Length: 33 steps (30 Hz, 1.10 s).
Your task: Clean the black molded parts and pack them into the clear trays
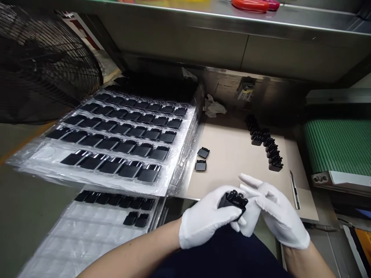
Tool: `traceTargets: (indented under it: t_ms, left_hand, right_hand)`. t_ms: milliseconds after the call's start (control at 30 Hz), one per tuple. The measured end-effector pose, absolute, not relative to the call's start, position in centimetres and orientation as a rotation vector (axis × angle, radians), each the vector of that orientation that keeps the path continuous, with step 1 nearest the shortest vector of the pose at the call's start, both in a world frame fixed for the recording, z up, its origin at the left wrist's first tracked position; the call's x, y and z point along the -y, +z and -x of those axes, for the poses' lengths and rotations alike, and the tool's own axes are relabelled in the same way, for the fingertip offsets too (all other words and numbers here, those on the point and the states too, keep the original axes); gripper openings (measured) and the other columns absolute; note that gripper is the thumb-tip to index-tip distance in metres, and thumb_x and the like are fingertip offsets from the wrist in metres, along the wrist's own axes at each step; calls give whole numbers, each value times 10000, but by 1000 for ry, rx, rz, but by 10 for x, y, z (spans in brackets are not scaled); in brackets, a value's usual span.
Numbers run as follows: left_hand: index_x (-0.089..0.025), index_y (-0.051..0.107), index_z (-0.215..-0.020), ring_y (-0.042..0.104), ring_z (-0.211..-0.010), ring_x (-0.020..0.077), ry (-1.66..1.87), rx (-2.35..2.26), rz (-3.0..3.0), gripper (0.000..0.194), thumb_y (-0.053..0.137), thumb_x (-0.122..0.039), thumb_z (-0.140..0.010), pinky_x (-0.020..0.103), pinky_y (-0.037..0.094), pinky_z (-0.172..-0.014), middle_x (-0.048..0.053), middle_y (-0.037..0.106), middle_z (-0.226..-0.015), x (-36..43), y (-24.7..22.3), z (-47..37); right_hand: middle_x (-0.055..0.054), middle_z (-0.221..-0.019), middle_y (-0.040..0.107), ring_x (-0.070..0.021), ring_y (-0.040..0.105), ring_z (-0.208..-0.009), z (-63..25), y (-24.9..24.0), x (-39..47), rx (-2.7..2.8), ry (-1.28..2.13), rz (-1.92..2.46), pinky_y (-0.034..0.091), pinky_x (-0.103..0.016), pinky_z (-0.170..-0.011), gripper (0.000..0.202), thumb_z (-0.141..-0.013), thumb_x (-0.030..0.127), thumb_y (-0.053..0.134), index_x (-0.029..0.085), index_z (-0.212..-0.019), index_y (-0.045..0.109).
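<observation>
In a white glove, my left hand (213,216) grips a glossy black part (234,202) with a knobbed top, low in the view over my lap. Close to its right, my right hand (274,208), gloved too, pinches a white cloth (251,214) that hangs down beside the part. On the beige board, two flat black pieces (201,165) lie at the left. A crooked row of black knobbed parts (275,164) stands on the board's right side.
Stacked clear trays (171,181) of black pieces fill the left, with a lower tray (78,231) beneath. A fan (43,65) stands at upper left. A slim knife (295,189) lies near the board's right edge, beside a green conveyor belt (339,143). A metal shelf (203,19) crosses above.
</observation>
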<state>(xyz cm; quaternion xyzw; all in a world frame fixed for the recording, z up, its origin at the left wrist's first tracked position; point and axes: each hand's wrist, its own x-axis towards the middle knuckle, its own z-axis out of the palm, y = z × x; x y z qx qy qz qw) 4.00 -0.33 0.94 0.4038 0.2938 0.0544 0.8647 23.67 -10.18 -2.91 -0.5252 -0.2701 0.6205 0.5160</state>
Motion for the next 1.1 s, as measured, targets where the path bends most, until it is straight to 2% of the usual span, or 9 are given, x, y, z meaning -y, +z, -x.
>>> traceTargets:
  t_ms: [67, 100, 167, 200, 300, 400, 633, 900, 1100]
  left_hand:
    - [-108, 535, -1142, 663, -834, 214, 119, -608, -829, 399, 673, -354, -861, 364, 533, -782, 75, 663, -873, 2, 7, -40]
    - [-107, 536, -1134, 664, -812, 211, 121, -604, -823, 391, 672, -357, -866, 362, 537, -772, 71, 661, -860, 1, 6, -40]
    - [-102, 536, -1138, 672, -812, 216, 119, -597, -825, 401, 673, -371, -874, 364, 547, -766, 74, 664, -850, -1, 3, -38]
    - [-101, 534, -1143, 678, -822, 223, 117, -596, -829, 413, 674, -384, -877, 365, 552, -762, 80, 669, -853, -1, 2, -37]
    - [-108, 525, -1133, 692, -800, 228, 102, -615, -834, 448, 670, -452, -885, 361, 562, -734, 100, 685, -857, -4, 0, -33]
    - [-118, 515, -1085, 688, -695, 203, 93, -664, -814, 440, 646, -492, -894, 347, 552, -696, 100, 689, -829, -6, -1, -29]
    - [-131, 486, -1071, 691, -743, 225, 65, -720, -820, 344, 602, -404, -896, 407, 559, -757, 94, 677, -798, -10, -4, -24]
    - [-151, 534, -956, 681, -704, 185, 24, -772, -928, 147, 538, -286, -898, 341, 565, -729, 68, 674, -785, -12, -3, -25]
    - [-153, 554, -898, 682, -657, 171, -38, -743, -948, 93, 539, -230, -849, 305, 554, -705, 47, 669, -744, -13, -3, -27]
  right_hand:
    - [-89, -1378, 661, -319, 454, -1440, -225, -23, 102, 724, 1484, 1224, 346, -553, -1183, 263, -908, 413, 708, 219, -755, 618]
    - [-87, -1236, 734, -300, 437, -1454, -222, -23, 102, 768, 1469, 1220, 329, -547, -1199, 257, -924, 408, 690, 227, -756, 618]
    - [-61, -996, 780, -271, 481, -1421, -219, -24, 103, 833, 1397, 1242, 351, -528, -1195, 231, -965, 403, 642, 244, -798, 625]
    - [-46, -951, 773, -261, 536, -1371, -218, -25, 103, 850, 1325, 1268, 402, -505, -1165, 202, -981, 393, 623, 251, -838, 634]
    - [-20, -999, 726, -202, 689, -1102, -219, -26, 102, 906, 987, 1422, 579, -336, -927, 80, -990, 328, 623, 268, -946, 654]
    - [-11, -968, 668, -144, 697, -891, -216, -18, 98, 1142, 775, 1558, 572, -238, -735, 51, -1002, 236, 589, 271, -1005, 626]
    - [2, -894, 631, -121, 597, -805, -202, 0, 76, 1755, 545, 1518, 479, -261, -731, 175, -978, 81, 571, 241, -1047, 582]
    - [19, -732, 544, -141, 476, -681, -193, -11, 67, 1883, 533, 1649, 379, -311, -655, 180, -999, 105, 500, 228, -870, 527]
    - [14, -743, 566, -138, 496, -694, -193, -11, 69, 1872, 488, 1607, 395, -300, -663, 149, -995, 99, 510, 227, -930, 549]
